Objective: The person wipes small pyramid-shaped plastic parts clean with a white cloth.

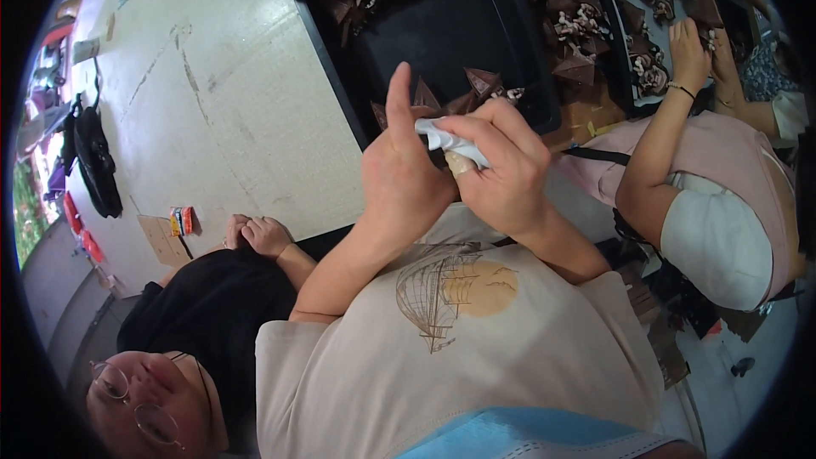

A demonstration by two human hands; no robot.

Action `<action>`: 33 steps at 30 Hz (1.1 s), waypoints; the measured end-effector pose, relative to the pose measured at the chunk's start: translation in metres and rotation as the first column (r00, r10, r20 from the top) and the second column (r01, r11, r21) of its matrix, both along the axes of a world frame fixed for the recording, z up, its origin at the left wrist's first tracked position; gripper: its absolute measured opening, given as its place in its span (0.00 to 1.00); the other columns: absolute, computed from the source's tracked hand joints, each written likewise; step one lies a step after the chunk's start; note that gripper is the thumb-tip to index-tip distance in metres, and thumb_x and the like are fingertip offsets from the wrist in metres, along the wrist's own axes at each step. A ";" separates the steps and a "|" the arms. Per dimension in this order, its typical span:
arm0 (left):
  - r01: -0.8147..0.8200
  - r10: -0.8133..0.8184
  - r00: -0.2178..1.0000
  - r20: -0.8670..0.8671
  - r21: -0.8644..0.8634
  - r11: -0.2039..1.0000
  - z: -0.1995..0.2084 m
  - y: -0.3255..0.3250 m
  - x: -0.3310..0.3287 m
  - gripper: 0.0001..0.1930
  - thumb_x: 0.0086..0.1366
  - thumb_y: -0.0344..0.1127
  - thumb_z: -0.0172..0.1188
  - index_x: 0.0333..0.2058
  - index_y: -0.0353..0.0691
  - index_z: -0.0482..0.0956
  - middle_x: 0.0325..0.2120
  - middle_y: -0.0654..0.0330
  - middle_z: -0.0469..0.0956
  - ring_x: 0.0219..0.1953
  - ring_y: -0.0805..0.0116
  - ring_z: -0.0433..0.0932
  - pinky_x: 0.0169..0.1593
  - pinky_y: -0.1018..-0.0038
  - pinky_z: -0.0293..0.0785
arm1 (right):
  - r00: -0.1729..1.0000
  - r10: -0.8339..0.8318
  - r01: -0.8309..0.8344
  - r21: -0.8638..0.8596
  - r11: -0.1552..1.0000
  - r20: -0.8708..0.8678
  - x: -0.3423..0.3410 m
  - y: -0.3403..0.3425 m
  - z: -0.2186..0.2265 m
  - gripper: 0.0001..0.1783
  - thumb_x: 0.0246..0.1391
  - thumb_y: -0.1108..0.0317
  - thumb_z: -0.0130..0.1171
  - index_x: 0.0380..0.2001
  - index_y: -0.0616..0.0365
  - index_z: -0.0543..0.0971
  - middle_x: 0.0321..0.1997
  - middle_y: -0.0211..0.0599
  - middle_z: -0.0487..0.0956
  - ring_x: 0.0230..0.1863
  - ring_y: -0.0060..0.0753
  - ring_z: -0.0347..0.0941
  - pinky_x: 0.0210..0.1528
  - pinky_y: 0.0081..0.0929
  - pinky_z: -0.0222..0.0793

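Note:
My left hand (401, 174) is raised over the near edge of a black tray (327, 59), one finger stretched upward and the other fingers curled out of sight. A dark bit shows between my two hands, too little of it to name. My right hand (503, 161) pinches a crumpled white cloth or tissue (455, 141) against the left hand. A pale covering (459, 163) sits on a right-hand fingertip. Just beyond my fingers, brown pointed star-like pieces (483, 81) lie in the tray, with small pale curly bits among them.
A white table (238, 102) stretches to the left, with a small orange-red packet (181, 221) and a black bag (95, 161). More brown pieces (578, 25) lie right. One person (225, 297) sits at my left; another (714, 212) works over a tray at my right.

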State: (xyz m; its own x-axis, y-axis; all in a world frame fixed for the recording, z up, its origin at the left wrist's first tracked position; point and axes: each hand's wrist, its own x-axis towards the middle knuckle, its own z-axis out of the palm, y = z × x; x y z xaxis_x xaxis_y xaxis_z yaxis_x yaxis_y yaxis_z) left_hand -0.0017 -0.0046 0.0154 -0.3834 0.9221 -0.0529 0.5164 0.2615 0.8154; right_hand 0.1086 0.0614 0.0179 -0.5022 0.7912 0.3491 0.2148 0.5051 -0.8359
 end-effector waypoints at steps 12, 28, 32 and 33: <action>-0.015 0.014 0.999 -0.039 -0.024 1.000 0.001 0.004 -0.007 0.50 0.45 0.29 0.70 0.63 0.29 0.47 0.31 0.52 0.79 0.28 0.56 0.81 0.31 0.70 0.76 | 1.000 -0.002 0.004 -0.088 0.996 0.021 0.009 -0.007 -0.004 0.17 0.32 0.84 0.62 0.31 0.61 0.80 0.27 0.36 0.73 0.25 0.34 0.73 0.27 0.27 0.70; -0.008 0.009 0.998 -0.068 0.022 1.000 -0.002 0.002 -0.006 0.51 0.43 0.31 0.72 0.62 0.30 0.50 0.32 0.52 0.79 0.31 0.57 0.82 0.32 0.70 0.77 | 1.000 -0.006 0.006 -0.069 0.998 0.001 -0.006 0.004 0.001 0.16 0.32 0.85 0.61 0.30 0.59 0.81 0.26 0.34 0.74 0.25 0.33 0.73 0.25 0.25 0.70; -0.004 0.007 0.996 -0.095 0.030 1.000 -0.002 0.001 -0.005 0.50 0.43 0.30 0.72 0.63 0.30 0.50 0.31 0.52 0.79 0.30 0.57 0.81 0.32 0.70 0.77 | 0.998 -0.010 0.019 -0.161 0.987 0.055 0.006 -0.004 0.002 0.15 0.34 0.84 0.62 0.30 0.58 0.81 0.26 0.35 0.74 0.25 0.34 0.73 0.26 0.25 0.70; 0.017 -0.011 0.995 -0.095 0.064 0.998 -0.002 0.002 -0.002 0.50 0.43 0.30 0.72 0.63 0.30 0.49 0.32 0.51 0.79 0.30 0.56 0.81 0.32 0.70 0.77 | 0.999 -0.017 0.021 -0.117 0.993 0.035 0.001 0.001 0.004 0.16 0.33 0.84 0.62 0.30 0.58 0.81 0.26 0.34 0.74 0.25 0.34 0.73 0.26 0.25 0.70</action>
